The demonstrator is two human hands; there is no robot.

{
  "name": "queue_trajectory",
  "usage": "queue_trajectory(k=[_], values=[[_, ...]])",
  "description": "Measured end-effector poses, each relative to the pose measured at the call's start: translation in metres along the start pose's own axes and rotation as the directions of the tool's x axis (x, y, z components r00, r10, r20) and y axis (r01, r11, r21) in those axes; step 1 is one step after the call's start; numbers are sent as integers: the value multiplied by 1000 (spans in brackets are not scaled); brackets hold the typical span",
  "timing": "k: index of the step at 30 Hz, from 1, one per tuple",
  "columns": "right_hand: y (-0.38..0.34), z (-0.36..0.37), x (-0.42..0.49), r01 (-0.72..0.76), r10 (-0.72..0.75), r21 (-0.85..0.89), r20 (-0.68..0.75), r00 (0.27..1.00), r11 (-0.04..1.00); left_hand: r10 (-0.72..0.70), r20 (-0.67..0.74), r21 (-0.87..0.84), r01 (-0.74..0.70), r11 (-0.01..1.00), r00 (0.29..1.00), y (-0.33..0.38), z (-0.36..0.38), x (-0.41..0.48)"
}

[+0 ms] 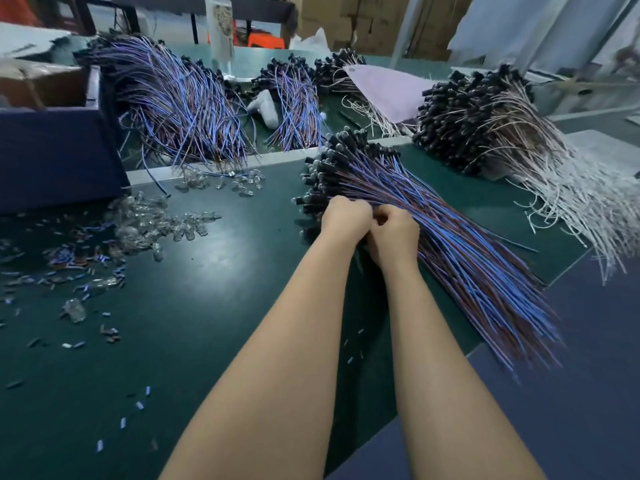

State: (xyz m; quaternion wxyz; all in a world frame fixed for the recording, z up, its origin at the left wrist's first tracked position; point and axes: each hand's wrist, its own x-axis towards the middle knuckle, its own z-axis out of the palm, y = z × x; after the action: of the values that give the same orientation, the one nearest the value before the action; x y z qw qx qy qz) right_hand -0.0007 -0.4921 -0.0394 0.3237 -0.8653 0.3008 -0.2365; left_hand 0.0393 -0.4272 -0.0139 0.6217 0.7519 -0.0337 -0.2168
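A large bundle of blue and brown wires (460, 251) with black plug ends lies across the green mat (214, 271), fanning toward the lower right. My left hand (346, 218) and my right hand (394, 235) meet at the bundle's near edge, knuckles up, fingers curled. Both seem to grip something small at the wires; the fingertips and the held part are hidden behind the hands. A heap of clear plastic caps (152, 220) lies to the left on the mat.
More blue wire bundles (180, 102) sit at the back left, white-wire bundles with black plugs (485, 119) at the back right. A dark blue box (55, 154) stands at the left. Cut wire scraps (69, 261) litter the mat. A pink paper sheet (388, 88) lies behind.
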Motion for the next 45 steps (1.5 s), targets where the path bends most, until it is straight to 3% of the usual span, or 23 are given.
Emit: queue_trajectory(k=[5,9,11,13,16,21,23,26,30,32,37,45], values=[[-10,1,5,-89,90,-26,36,995,996,39,85,1,-39,999,996,3,-5,-7],[-32,-2,-11,-69,82,-113,115,990,991,58,97,50,-63,997,994,-6,-38,-19],[-56,2,-28,-22,50,-131,210,976,991,108,16,165,-109,980,994,-6,-70,-30],[-90,12,-51,80,-43,-99,327,944,992,185,-160,254,-140,957,970,-9,-111,-47],[-150,40,-97,275,-257,33,480,839,961,276,-419,174,-222,959,865,-16,-180,-80],[-234,105,-192,530,-585,290,591,555,797,244,-816,-7,-432,902,523,-29,-285,-141],[-258,134,-228,621,-642,307,631,435,721,158,-893,-64,-466,882,422,-37,-320,-159],[-285,163,-271,650,-608,283,713,349,705,19,-946,-151,-493,857,323,-52,-363,-177],[-294,179,-300,679,-623,239,672,400,694,-111,-957,-245,-542,804,269,-67,-396,-189],[-303,183,-303,682,-614,204,659,435,702,-154,-949,-289,-569,770,274,-69,-403,-191],[-331,184,-296,534,-442,147,758,480,832,-216,-928,-364,-608,705,303,-67,-407,-192],[-324,176,-279,603,-385,40,803,456,796,-209,-920,-377,-597,708,332,-69,-400,-186]])
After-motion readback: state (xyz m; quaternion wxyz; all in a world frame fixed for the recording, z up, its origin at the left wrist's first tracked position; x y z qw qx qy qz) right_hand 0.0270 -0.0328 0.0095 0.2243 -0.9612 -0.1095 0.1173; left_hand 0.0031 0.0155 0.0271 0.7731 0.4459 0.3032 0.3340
